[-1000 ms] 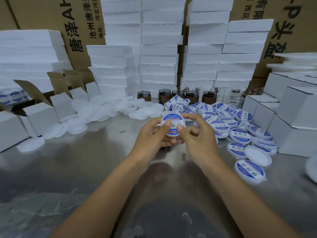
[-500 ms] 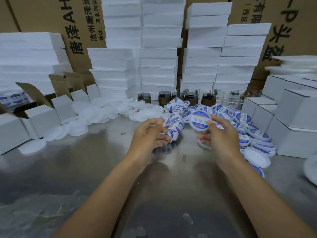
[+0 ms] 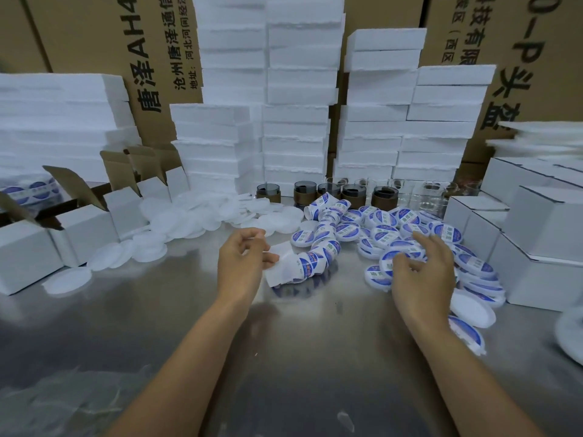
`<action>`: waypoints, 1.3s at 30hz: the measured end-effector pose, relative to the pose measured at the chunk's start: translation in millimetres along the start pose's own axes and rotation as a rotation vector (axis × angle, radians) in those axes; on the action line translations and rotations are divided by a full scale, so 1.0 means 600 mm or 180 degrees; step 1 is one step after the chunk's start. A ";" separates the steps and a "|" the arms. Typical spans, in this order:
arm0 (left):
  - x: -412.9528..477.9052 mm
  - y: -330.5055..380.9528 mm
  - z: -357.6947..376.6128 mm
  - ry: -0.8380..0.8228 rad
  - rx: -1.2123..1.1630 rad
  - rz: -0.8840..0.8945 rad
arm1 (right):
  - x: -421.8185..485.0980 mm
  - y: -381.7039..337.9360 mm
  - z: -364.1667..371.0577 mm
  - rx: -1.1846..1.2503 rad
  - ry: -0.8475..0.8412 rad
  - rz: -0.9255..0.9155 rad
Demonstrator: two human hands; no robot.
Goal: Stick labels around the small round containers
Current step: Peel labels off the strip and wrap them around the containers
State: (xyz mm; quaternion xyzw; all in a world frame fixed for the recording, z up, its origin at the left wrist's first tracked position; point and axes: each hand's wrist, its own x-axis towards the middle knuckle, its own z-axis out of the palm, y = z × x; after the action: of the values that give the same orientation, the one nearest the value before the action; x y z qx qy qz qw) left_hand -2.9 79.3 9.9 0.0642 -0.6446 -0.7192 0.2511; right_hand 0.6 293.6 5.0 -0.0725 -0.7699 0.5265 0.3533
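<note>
My left hand (image 3: pixel 243 263) is pinching the flimsy blue-and-white paper label strip (image 3: pixel 304 263) by its end; right hand (image 3: pixel 422 272) is hovering open.

hands (image 3: pixel 241 266) (image 3: pixel 424 275) 2 | dark jars (image 3: pixel 354 195) 5 | label strip (image 3: pixel 315 260) 1

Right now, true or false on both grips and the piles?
1. The left grip holds the label strip's end. True.
2. The right grip holds the label strip too. False: it is above the labelled containers.
3. Dark jars stand behind the labelled containers. True.
4. The plain white discs lie right of the label strip. False: the plain white discs lie left of it.
</note>
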 end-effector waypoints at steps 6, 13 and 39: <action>0.087 -0.024 -0.014 0.0248 0.1352 0.0275 | -0.031 -0.008 0.029 -0.0927 -0.0716 -0.1348; 0.185 -0.071 0.009 -0.0788 0.2876 0.0856 | -0.032 -0.009 0.031 -0.1097 -0.0873 -0.1632; 0.030 0.068 0.028 -0.0670 0.0623 0.0534 | -0.039 -0.011 0.034 -0.0785 -0.0922 -0.1445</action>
State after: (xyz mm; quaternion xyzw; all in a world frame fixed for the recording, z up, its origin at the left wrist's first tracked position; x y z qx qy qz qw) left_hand -14.2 84.6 55.9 -0.0414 -0.7374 -0.6323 0.2339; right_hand 7.0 264.1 -4.2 0.1351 -0.8670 0.3413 0.3370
